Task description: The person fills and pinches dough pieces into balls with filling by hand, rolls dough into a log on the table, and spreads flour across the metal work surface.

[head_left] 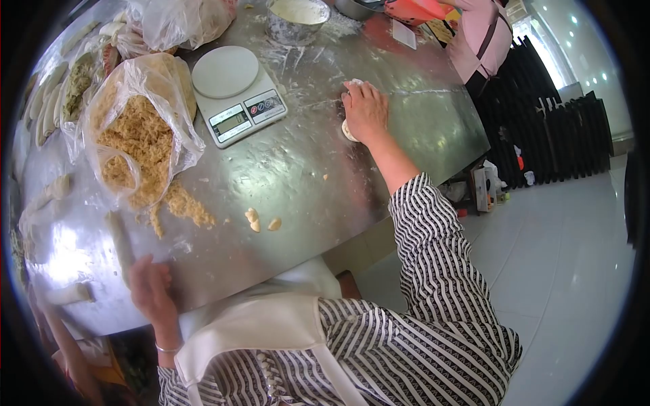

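My right hand lies palm down on the steel table, its fingers bent over a piece of dough. Only the dough's pale edge shows beside the palm, and a whitish bit shows at the fingertips. Near the table's front edge, my left hand hovers, slightly blurred, with loosely curved fingers and nothing visible in it. Beside it lies a long pale dough strip. Several small dough bits rest on the metal between the two hands.
A plastic bag of golden-brown shredded filling spills onto the steel table. Next to it stands a white kitchen scale. A flour bowl sits at the back. Another person in pink is at the far right corner.
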